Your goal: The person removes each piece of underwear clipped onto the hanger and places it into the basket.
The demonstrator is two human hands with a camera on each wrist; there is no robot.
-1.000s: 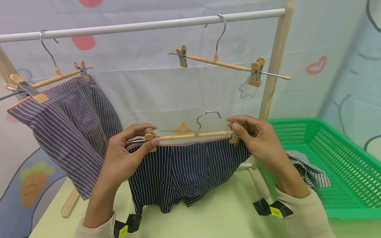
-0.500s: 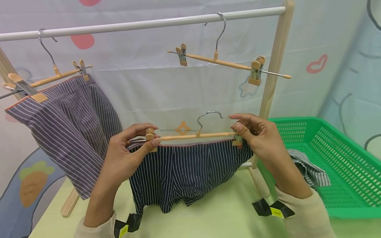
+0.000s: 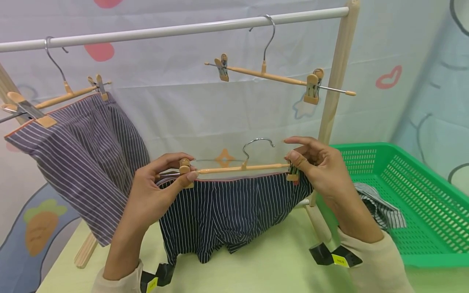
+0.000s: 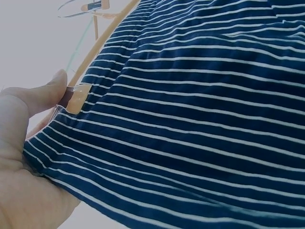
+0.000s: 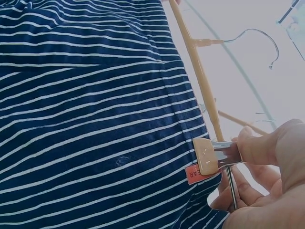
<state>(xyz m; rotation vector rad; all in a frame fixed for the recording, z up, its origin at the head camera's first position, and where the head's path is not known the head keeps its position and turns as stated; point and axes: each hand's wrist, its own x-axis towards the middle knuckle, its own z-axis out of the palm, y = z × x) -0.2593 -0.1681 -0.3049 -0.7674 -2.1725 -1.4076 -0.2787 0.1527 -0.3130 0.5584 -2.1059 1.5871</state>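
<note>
Navy shorts with white stripes [image 3: 234, 207] hang by their waistband from a clip hanger [image 3: 223, 168] with a metal hook. My left hand [image 3: 155, 189] holds the hanger's left end, thumb and fingers around its clip [image 4: 78, 98]. At the other end my right hand [image 3: 318, 167] pinches the right clip [image 5: 206, 156] between thumb and fingers, index finger lifted. That clip's pad sits on the waistband, right beside a small red label [image 5: 194, 174]. The shorts' lower edge hangs close over the table.
A white rail [image 3: 176, 30] on wooden posts crosses the back. From it hang striped shorts [image 3: 84, 150] at left and a bare clip hanger [image 3: 271, 76] at right. A green basket [image 3: 432, 260] with striped cloth [image 3: 381, 207] stands right on the pale table [image 3: 256, 272].
My right hand and the right clip have shifted slightly outward to the right along the waistband, and its index finger has lifted. The left hand stays on its clip.
</note>
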